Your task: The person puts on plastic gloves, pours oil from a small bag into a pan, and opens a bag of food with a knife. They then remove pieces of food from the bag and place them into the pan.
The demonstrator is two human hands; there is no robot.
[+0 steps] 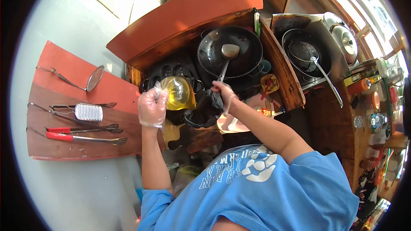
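In a thin clear glove, my left hand (pixel 152 110) is closed around the gathered neck of a clear plastic bag of yellow oil (pixel 178 94). The bag bulges to the right of that hand, above the counter. My right hand (pixel 226 95), also gloved, grips the top of a crumpled black plastic bag (pixel 204 113) that hangs just right of the oil. A large black wok (pixel 209 53) stands beyond the hands. In it rests a wok spatula (pixel 230 51), its handle running toward me and ending close to my right fingers.
A moulded black pan (pixel 171 69) lies left of the wok. Tongs (pixel 85 138) and a grater (pixel 89 112) hang on the red board at left. Another wok (pixel 299 38) with a strainer (pixel 305 52) stands at right, past a wooden partition (pixel 282 66). A red panel (pixel 188 13) borders the back.
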